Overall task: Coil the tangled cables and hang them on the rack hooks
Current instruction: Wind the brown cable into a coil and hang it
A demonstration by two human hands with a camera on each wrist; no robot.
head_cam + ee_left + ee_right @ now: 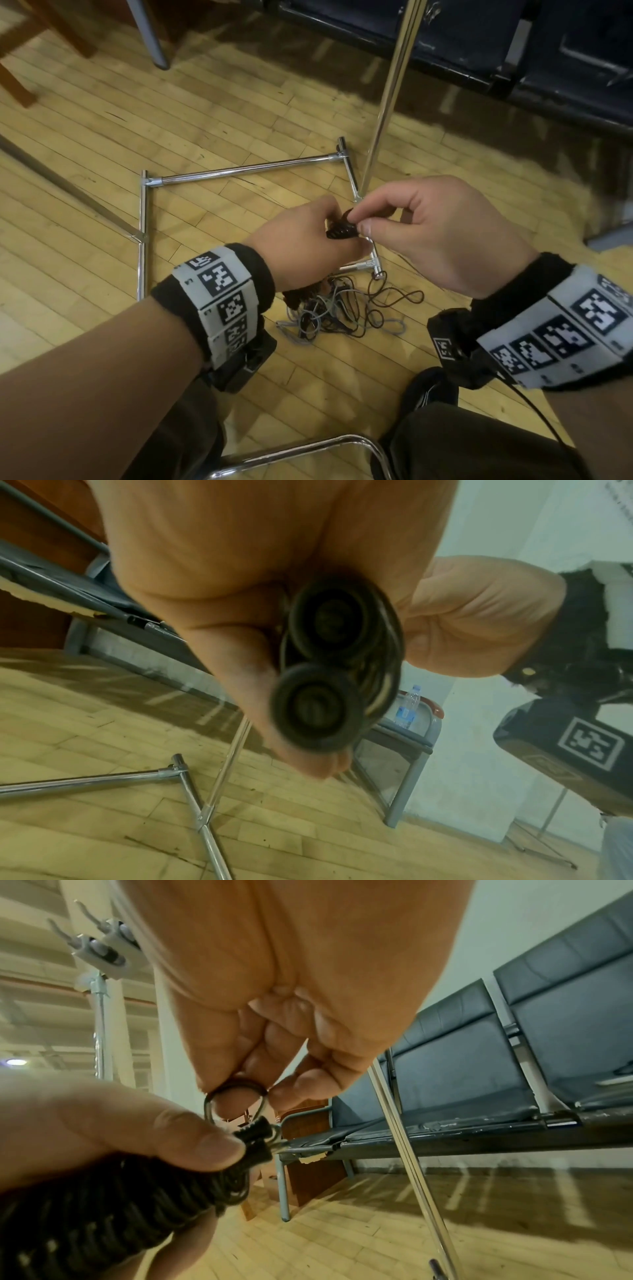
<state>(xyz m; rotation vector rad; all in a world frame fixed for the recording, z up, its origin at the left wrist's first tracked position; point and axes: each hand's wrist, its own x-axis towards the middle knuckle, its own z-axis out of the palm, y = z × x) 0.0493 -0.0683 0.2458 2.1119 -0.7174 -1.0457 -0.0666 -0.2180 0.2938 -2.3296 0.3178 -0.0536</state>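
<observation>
We seem to be in a waiting hall or public institutional room. A row of linked dark padded seats (534,1053) on a metal beam lines the pale wall, the worn wooden strip floor (85,137) runs throughout, and a wooden desk (44,520) on grey legs stands nearby. A water bottle (407,707) sits on one seat.

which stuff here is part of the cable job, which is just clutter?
Job:
- left hand, gripping the black coiled cable
- right hand, pinching that cable's end loop
- tangled cables on the floor
- chrome rack and its hooks

Lying about:
- dark bench seats
- water bottle
- wooden furniture
</observation>
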